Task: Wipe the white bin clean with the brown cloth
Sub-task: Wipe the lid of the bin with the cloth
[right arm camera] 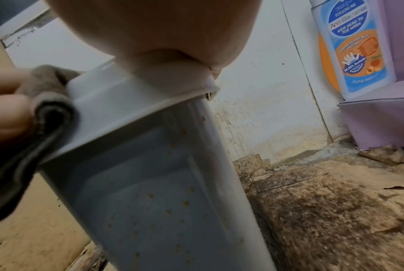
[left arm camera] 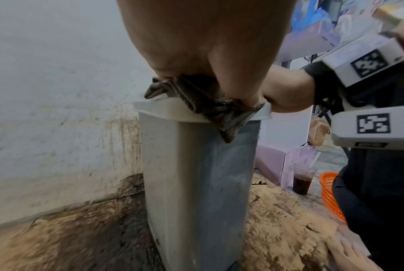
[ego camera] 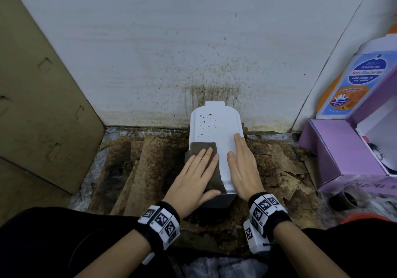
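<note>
The white bin (ego camera: 217,125) stands against the stained wall, its flat lid dotted with brown spots at the far end. A brown cloth (ego camera: 202,149) lies over the lid's near left part and hangs over the rim (left arm camera: 219,110). My left hand (ego camera: 197,170) presses flat on the cloth with straight fingers. Along the lid's right side my right hand (ego camera: 242,161) rests flat, fingers straight. The right wrist view shows the bin's side (right arm camera: 149,183) speckled with small brown spots, and the cloth (right arm camera: 47,95) folded at the rim.
Brown, peeling, stained sheets cover the floor (ego camera: 150,166) around the bin. A cardboard panel (ego camera: 43,97) leans at the left. At the right stand a purple box (ego camera: 343,153) and a large body-wash bottle display (ego camera: 356,84). A dark drink cup (left arm camera: 303,181) and an orange basket (left arm camera: 330,196) sit nearby.
</note>
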